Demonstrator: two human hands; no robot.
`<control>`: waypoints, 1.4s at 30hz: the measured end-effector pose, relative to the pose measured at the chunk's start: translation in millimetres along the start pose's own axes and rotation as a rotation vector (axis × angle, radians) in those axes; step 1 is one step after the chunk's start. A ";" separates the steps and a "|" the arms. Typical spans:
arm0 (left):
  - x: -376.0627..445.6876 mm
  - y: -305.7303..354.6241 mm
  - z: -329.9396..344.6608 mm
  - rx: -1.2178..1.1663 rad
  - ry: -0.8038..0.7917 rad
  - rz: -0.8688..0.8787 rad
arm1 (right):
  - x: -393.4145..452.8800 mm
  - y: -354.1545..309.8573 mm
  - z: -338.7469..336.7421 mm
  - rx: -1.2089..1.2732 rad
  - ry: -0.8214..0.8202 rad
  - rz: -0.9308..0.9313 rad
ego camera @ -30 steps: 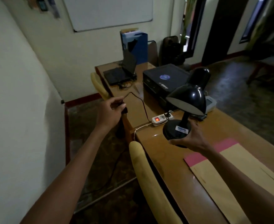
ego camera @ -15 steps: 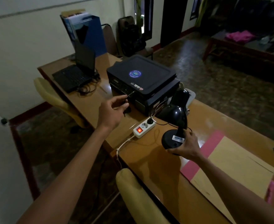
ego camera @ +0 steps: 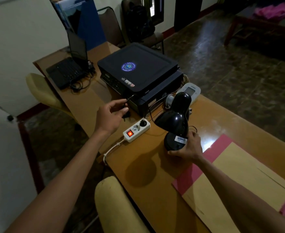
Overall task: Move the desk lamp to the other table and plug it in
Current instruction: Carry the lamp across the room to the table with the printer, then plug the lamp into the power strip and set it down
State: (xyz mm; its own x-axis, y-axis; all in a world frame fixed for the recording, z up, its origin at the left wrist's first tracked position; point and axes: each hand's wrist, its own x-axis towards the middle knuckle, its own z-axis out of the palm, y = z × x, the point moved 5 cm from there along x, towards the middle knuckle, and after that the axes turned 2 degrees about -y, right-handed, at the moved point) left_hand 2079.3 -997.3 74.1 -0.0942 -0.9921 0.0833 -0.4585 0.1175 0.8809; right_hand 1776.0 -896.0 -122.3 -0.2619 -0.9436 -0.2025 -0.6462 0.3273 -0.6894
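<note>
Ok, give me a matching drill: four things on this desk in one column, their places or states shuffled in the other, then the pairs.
Things:
1. desk lamp
2. lamp plug
3. power strip
4. printer

Places or states:
A. lying on the desk, red switch lit
B. pinched in the left hand, above the desk
C. base held by the right hand
D. behind the power strip, round blue sticker on its lid

Pairs: 1-C, 2-B, 3-A, 4-D

A long wooden bench (ego camera: 155, 174) is carrying a laptop (ego camera: 66, 71), a black printer (ego camera: 138, 68), a white power strip (ego camera: 136, 131), and tan and pink folders (ego camera: 239, 179).
</note>
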 end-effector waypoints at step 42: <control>-23.9 -41.3 29.5 0.098 -0.019 -0.168 | 69.0 50.8 -19.3 -0.030 0.032 -0.030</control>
State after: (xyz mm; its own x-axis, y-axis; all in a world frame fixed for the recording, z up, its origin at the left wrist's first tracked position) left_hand 2074.4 -977.2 22.0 -0.0251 -0.9972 -0.0706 -0.5528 -0.0450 0.8321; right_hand 1711.3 -943.6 -157.9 -0.2644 -0.9511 -0.1597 -0.6752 0.3008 -0.6735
